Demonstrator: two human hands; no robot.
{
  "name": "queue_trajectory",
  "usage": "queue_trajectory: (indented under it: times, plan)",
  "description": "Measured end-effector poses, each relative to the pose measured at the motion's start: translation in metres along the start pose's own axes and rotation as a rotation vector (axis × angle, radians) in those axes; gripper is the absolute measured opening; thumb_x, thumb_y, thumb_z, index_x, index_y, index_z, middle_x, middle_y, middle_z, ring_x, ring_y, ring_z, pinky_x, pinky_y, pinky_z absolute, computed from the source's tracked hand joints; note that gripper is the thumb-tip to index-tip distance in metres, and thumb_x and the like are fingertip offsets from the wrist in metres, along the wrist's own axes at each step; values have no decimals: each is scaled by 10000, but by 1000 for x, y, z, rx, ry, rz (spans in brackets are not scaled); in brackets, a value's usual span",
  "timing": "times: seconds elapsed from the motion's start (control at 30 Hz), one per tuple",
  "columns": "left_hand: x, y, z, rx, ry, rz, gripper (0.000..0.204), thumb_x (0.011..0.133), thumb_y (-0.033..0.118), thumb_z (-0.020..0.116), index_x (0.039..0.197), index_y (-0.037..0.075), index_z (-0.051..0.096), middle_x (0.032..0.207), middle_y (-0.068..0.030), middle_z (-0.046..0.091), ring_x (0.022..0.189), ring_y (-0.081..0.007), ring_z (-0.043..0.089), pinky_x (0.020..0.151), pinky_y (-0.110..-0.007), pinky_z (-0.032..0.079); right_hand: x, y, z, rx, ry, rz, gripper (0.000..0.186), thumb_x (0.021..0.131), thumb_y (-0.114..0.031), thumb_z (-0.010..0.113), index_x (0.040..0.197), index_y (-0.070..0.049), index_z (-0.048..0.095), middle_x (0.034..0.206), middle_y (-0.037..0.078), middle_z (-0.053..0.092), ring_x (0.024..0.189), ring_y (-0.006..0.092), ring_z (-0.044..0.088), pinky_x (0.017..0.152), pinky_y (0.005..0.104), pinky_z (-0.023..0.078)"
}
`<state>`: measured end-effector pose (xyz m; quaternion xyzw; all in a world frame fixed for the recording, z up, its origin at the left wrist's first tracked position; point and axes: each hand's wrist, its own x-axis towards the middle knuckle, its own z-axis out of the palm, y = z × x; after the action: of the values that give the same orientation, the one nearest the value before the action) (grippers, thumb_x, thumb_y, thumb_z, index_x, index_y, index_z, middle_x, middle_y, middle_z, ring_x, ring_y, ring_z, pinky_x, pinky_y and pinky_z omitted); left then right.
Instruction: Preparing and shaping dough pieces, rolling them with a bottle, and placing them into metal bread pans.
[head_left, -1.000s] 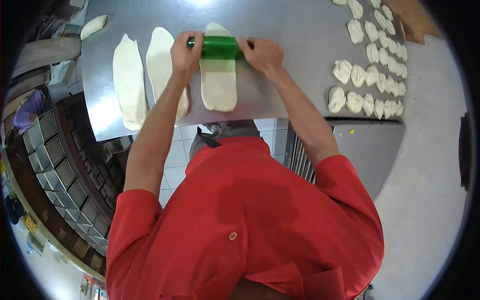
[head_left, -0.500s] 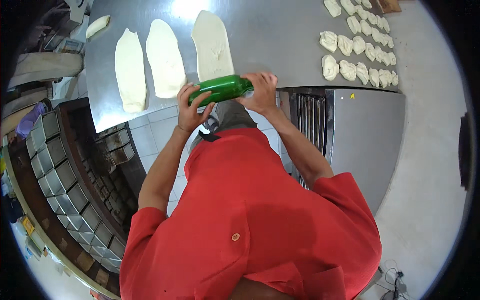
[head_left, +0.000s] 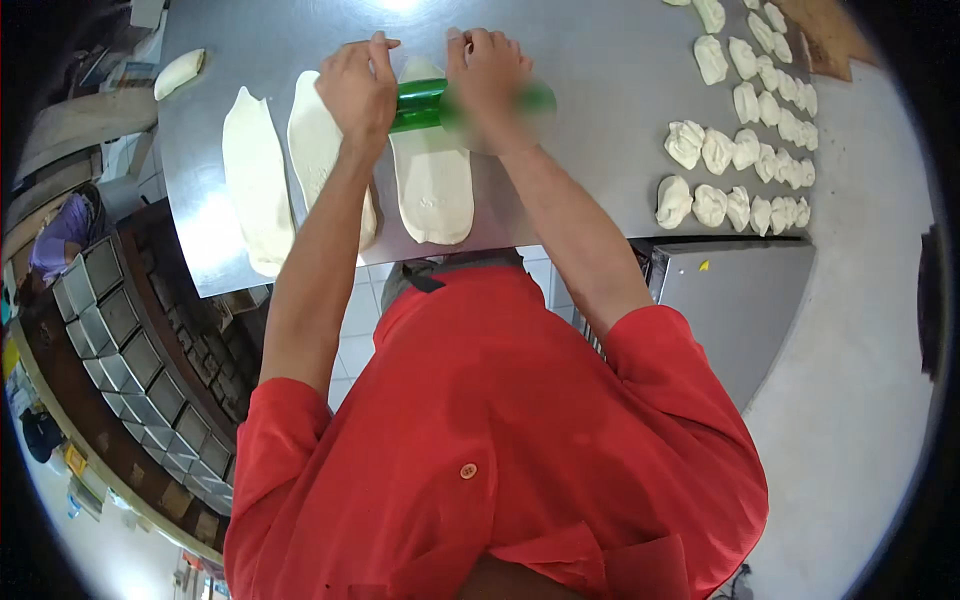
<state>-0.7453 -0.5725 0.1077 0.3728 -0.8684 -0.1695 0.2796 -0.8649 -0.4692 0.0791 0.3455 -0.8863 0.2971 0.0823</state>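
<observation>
A green glass bottle (head_left: 420,106) lies crosswise over the far part of a flat, elongated dough sheet (head_left: 435,195). On its left end rests my left hand (head_left: 362,90), fingers bent forward over it. My right hand (head_left: 488,82) is closed over the bottle toward its right end, which is blurred. Both arms reach straight out from my red sleeves. Left of the bottle are two more long dough sheets, one (head_left: 255,185) at the outside and one (head_left: 315,130) partly covered by my left hand and forearm.
The metal table (head_left: 570,190) carries rows of twisted dough pieces (head_left: 685,145) at right and a small dough roll (head_left: 180,74) at far left. A grey cabinet (head_left: 740,310) stands below the right side. Metal baking tins (head_left: 120,345) fill a rack at lower left.
Both hands and the bottle have moved from the near end of the third dough sheet toward its far end. My arms are stretched farther out, and the view has shifted slightly.
</observation>
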Motion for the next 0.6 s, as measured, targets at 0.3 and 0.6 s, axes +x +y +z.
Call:
queue_trajectory:
  times: [0.3,0.6]
  plan:
    - [-15,0,16,230,-60,141,213,966,218,598,1037,142,784,1028,-51,737,973,-268,634,939,-406,470,-2,-29,13,-47,-11,-115,219,953,-253,634,881,-60,709,1054,125,685,896,310,582,792,446,416]
    - [107,-6,49,209,-352,-203,287,949,346,613,1043,168,817,1115,-23,780,1046,-293,686,940,-402,516,141,-24,68,-59,-239,85,488,1028,-446,515,949,-42,779,996,142,743,953,358,626,828,480,450]
